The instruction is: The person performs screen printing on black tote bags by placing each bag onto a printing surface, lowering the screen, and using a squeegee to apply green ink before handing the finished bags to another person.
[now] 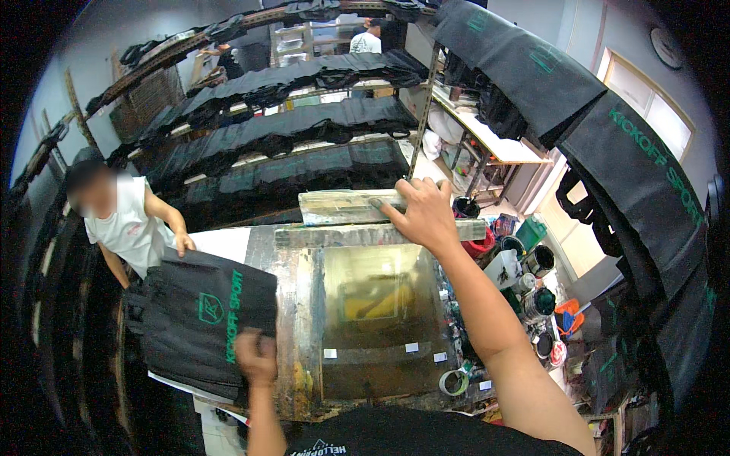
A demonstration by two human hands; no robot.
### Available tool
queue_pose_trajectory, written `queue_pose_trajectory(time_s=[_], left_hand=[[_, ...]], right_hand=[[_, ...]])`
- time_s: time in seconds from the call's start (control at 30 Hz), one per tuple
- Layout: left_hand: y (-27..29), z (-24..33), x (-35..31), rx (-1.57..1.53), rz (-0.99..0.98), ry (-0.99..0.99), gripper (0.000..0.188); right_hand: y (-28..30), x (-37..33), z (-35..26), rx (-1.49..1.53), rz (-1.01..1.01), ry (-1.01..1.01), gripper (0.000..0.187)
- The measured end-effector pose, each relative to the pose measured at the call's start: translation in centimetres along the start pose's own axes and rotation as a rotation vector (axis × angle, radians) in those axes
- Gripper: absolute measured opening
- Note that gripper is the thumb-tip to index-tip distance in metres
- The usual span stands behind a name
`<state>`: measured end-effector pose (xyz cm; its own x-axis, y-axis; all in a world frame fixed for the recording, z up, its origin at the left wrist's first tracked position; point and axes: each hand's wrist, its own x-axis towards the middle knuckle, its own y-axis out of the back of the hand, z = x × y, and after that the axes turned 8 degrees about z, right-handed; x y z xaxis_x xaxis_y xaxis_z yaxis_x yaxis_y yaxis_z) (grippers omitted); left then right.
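My right hand [426, 213] grips the right end of a wide, ink-stained squeegee [334, 207], fingers over its far side. The squeegee is by the far edge of a framed printing screen [369, 372]; its mesh has a yellowish middle. Left of the screen lies a flat black bag [190, 327] with green print. My left hand [256, 357] is at the bag's near right edge; its fingers look curled but are blurred. A co-worker in a white top [133, 220] has a hand [185, 243] at the bag's far edge.
Black bags hang over racks [289, 137] at the back and over a rail [525, 68] at the upper right. Ink pots [538, 302] crowd the right side of the table. A roll of tape [454, 382] lies by the screen's near right corner. Another person [366, 42] is far back.
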<state>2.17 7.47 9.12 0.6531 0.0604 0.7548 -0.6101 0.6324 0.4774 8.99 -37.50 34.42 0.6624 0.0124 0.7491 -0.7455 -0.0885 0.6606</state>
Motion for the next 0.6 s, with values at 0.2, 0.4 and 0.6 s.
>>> queue_pose_trajectory(time_s=[0.2,0.4,0.6], left_hand=[[-3.3,8.9,-6.2,-0.137,-1.271,0.097,0.054],[-1.0,3.2,-0.8,0.042,-0.658,0.278,0.034],[0.7,-3.6,2.5,0.312,-0.319,0.221,0.027]], right_hand=[[-0.2,-0.3,-0.2,-0.014,0.043,0.004,0.046],[-0.2,-0.4,0.0,-0.011,0.029,-0.011,0.047],[-0.1,-0.2,-0.2,-0.041,-0.012,-0.021,0.050]])
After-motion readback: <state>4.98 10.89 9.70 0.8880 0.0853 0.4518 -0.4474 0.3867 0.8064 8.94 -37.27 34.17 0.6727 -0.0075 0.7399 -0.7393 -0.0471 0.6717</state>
